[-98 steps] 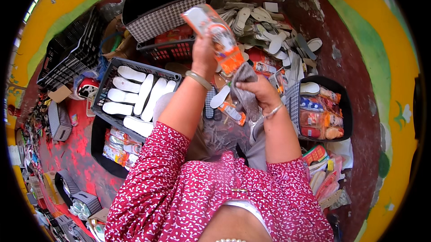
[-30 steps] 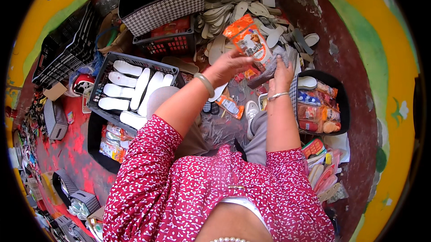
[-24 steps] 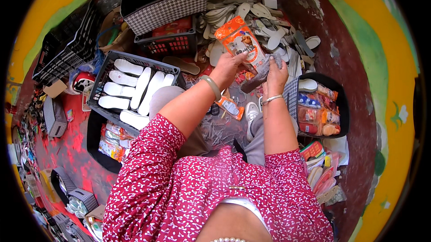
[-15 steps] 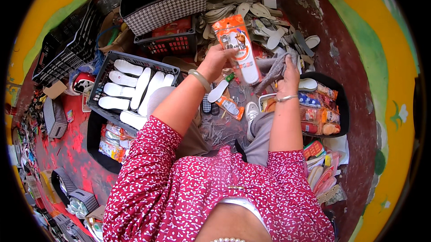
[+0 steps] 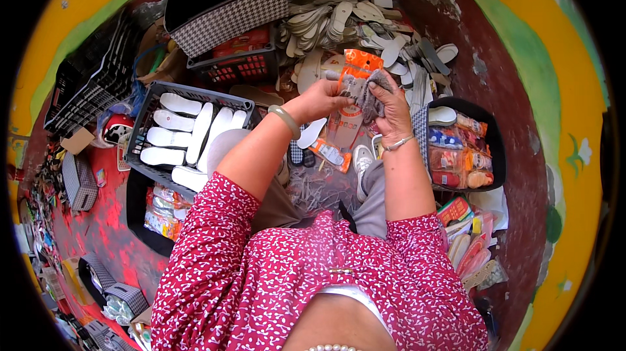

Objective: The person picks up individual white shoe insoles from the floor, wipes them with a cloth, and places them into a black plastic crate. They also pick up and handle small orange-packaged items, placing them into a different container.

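Note:
My left hand [image 5: 321, 101] is closed on the side of an orange-topped clear plastic package [image 5: 362, 60], held up in front of me. The package's lower part looks see-through. My right hand [image 5: 394, 115] grips a bunched grey cloth [image 5: 374, 95], which lies against the front of the package and covers part of its middle. Both hands are close together, fingers pinched. Beneath them, a white insole [image 5: 312, 133] and another orange-ended package [image 5: 331, 154] lie near my shoes [image 5: 361, 163].
At left, a grey crate [image 5: 145, 134] holds white insoles. Loose insoles [image 5: 326, 22] are heaped at the back, beside a houndstooth box [image 5: 225, 15] standing on a black crate [image 5: 233, 65]. A black-lined box [image 5: 499, 149] of packaged goods stands right. Shreds [image 5: 319, 188] litter the floor.
The package has come down and the grey cloth has moved left onto its front. My hands have drawn closer together. White no longer shows through the package's lower part.

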{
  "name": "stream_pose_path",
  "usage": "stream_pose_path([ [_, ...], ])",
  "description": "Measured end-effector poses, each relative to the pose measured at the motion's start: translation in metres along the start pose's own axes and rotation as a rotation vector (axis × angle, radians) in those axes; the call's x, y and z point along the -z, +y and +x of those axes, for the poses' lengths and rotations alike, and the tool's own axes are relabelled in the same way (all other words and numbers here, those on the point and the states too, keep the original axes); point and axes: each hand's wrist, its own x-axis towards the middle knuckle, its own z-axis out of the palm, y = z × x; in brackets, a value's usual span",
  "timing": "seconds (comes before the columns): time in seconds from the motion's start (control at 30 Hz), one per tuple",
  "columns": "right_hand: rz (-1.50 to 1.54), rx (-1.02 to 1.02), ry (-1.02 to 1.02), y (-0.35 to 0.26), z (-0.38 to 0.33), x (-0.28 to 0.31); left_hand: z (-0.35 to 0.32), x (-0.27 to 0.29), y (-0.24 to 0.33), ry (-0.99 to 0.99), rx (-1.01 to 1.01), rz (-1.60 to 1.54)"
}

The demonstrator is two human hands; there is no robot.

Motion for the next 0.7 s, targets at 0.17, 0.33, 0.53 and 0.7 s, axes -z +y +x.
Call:
stream_pose_path([
  [0.17, 0.067, 0.084, 0.072, 0.006, 0.006, 0.009, 0.003, 0.005, 0.001, -0.094, 0.109, 0.183],
  [0.33, 0.073, 0.129, 0.119, 0.001, 0.005, 0.011, -0.001, -0.001, 0.004, -0.117, 0.096, 0.171],
  [0.53, 0.094, 0.220, 0.254, 0.007, 0.013, 0.020, 0.002, -0.003, 0.000, -0.117, 0.115, 0.061],
  [0.7, 0.155, 0.149, 0.494, -0.015, 0.025, 0.050, -0.008, 0.006, 0.003, -0.169, 0.211, 0.180],
])
